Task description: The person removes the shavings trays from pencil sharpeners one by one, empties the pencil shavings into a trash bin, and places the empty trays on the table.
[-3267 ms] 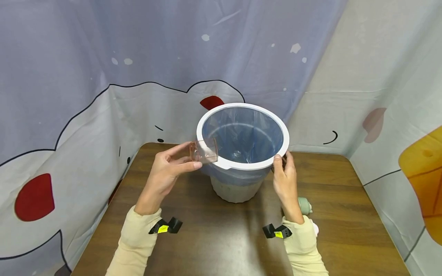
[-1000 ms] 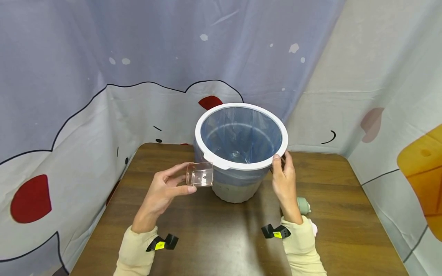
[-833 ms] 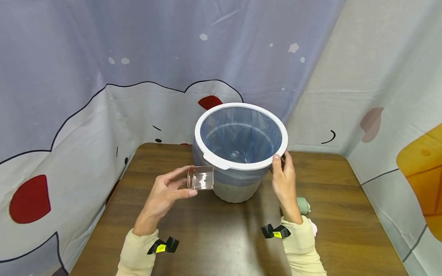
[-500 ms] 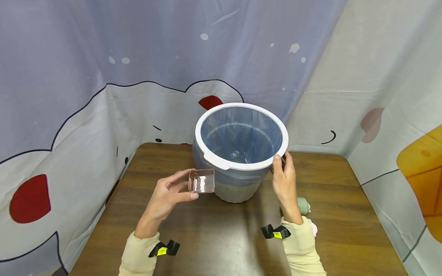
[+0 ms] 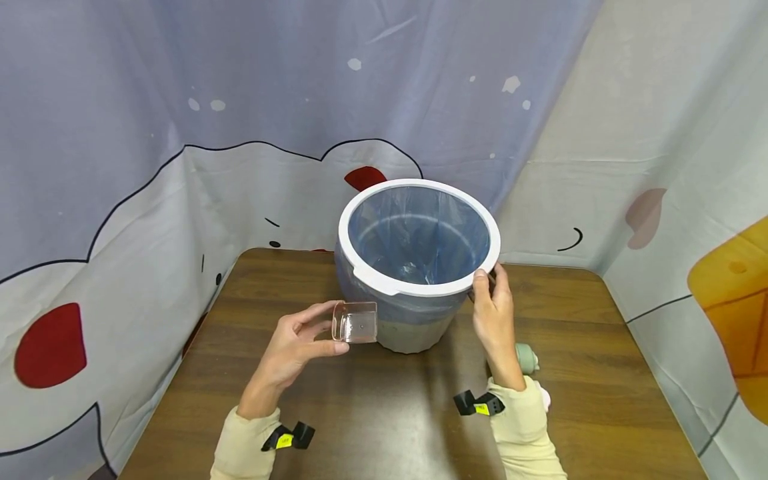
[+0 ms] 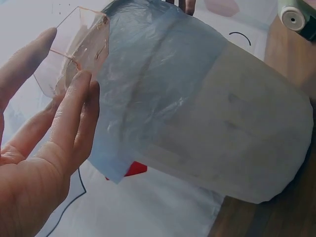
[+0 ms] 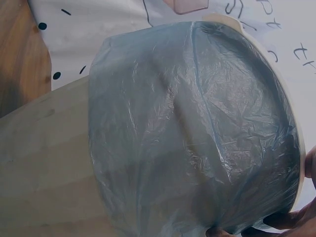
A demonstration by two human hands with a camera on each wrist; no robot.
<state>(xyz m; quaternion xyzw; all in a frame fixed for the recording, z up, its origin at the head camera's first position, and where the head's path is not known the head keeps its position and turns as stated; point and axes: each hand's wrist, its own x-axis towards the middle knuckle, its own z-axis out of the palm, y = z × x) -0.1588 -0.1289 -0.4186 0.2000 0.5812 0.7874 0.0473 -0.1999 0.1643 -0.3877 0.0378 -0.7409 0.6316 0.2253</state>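
A small clear pinkish plastic box (image 5: 355, 323) is pinched between the thumb and fingers of my left hand (image 5: 291, 357), its hollow side toward the head camera. The box hangs in front of the trash can (image 5: 414, 335) and overlaps its lower left side in the head view. A thin blue bag lines the can and folds down outside beneath a white rim ring (image 5: 420, 290). At the right front of that ring, my right hand (image 5: 495, 317) grips the edge, thumb on top and fingers underneath. In the left wrist view, dark specks or residue show on the box (image 6: 94, 47).
The can stands upright on a brown wooden table (image 5: 390, 427). Partly behind the right forearm lie a green bottle-like object (image 5: 526, 358) and a small pale pink thing (image 5: 545, 399). A printed fabric curtain (image 5: 288, 80) surrounds the table's back and sides.
From overlapping the can's left rim, the left hand has brought the box down and nearer, turning its hollow side to the camera. Lately it drifts slightly down and right. The right hand stays put.
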